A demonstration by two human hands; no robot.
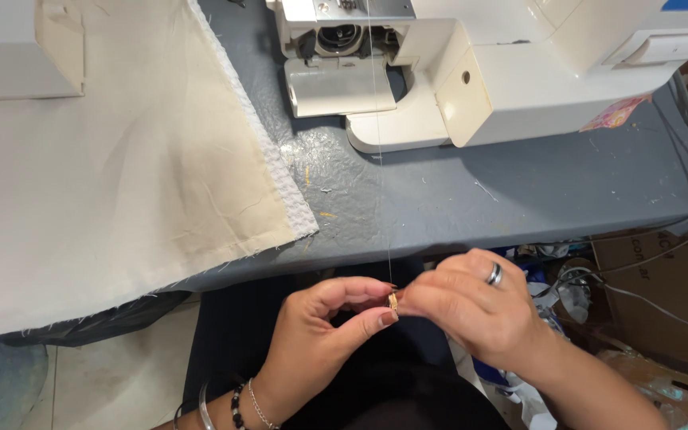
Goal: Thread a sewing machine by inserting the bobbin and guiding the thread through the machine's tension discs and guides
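Pinching one small gold bobbin (pixel 392 301) between both thumbs and forefingers, you keep it low, off the surface's (pixel 471 191) front edge, so the single thread (pixel 381 159) runs taut up to the one sewing machine (pixel 503 64). Left hand (pixel 324 326) and right hand (pixel 471 306) both closed on it (one ring (pixel 494 274), right). One cream cloth (pixel 105 159) lies left.

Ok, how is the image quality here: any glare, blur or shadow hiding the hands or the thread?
Head view: even, soft light and sharp focus; the thin thread stays traceable against the grey table. Mild sheen on the table's wrinkled patch, no blown glare. Left hand and right hand are crisp, pinching a small gold bobbin; the lap below is dark.
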